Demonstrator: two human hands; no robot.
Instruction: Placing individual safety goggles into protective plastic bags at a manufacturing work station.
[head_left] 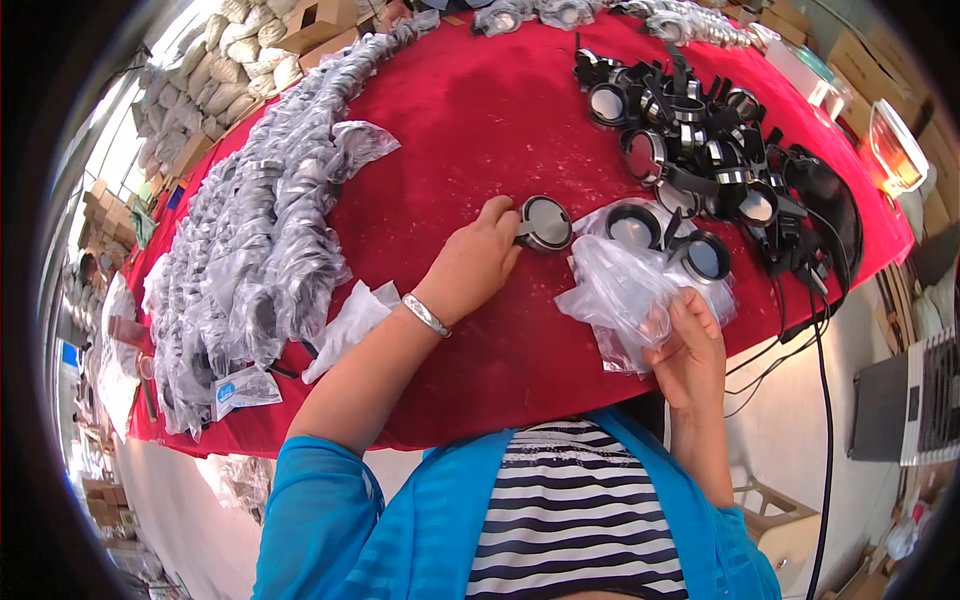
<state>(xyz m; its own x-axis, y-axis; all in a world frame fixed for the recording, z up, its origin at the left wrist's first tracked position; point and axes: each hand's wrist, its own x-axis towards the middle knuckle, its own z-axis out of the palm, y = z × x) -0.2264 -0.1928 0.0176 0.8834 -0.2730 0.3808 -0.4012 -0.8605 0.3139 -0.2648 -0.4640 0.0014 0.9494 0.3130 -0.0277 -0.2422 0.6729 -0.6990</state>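
My left hand [473,262] reaches over the red cloth, its fingers closed on the short stem of a round black-and-silver piece [546,223] with a flat, shiny face. What the piece is for does not show. My right hand [688,345] pinches the edge of a clear plastic bag [625,290] at the table's near side. Just beyond the bag lie two more round pieces, one black-rimmed piece [633,228] and one with a bluish face [704,257], resting on other clear plastic. A loose clear bag [352,322] lies beside my left forearm.
Long rows of bagged pieces [255,235] cover the table's left side. A heap of unbagged black-and-silver pieces [690,130] stands at the right, with black cables [825,400] hanging over the edge. White sacks [215,70] and cardboard boxes [320,25] are stacked behind.
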